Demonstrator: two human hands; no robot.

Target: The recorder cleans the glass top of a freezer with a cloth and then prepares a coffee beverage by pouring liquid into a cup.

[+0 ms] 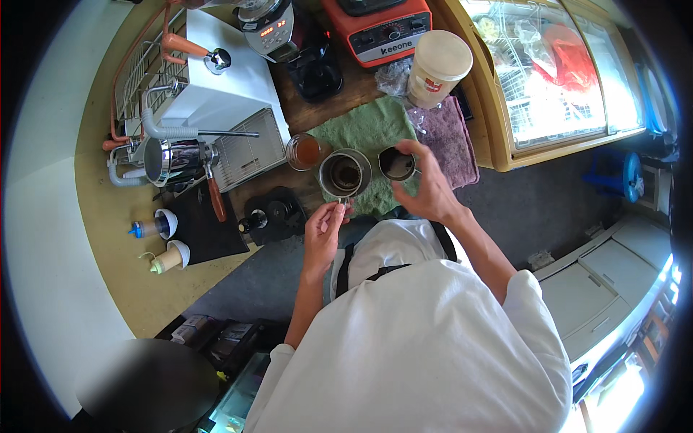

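My left hand (323, 233) grips the handle of a stainless steel pitcher (326, 187), which has dark liquid in the bottom. To its right, a smaller metal pitcher (383, 174) with dark, slightly foamy liquid rests on a green towel (360, 127). My right hand (427, 189) is beside that smaller pitcher, thumb and fingers spread around its handle side. Its fingertips overlap the rim, and I cannot tell whether they touch it. Left of the steel pitcher stands a glass of amber-brown liquid (307, 152).
An espresso machine (233, 70) with steam wand (227, 132) and portafilter (215, 197) fills the left. Behind are a coffee grinder (311, 70), red Keeone blender base (387, 32) and lidded plastic tub (433, 76). A wooden-framed display case (501, 146) is at right. A black tamping mat (287, 227) lies near left.
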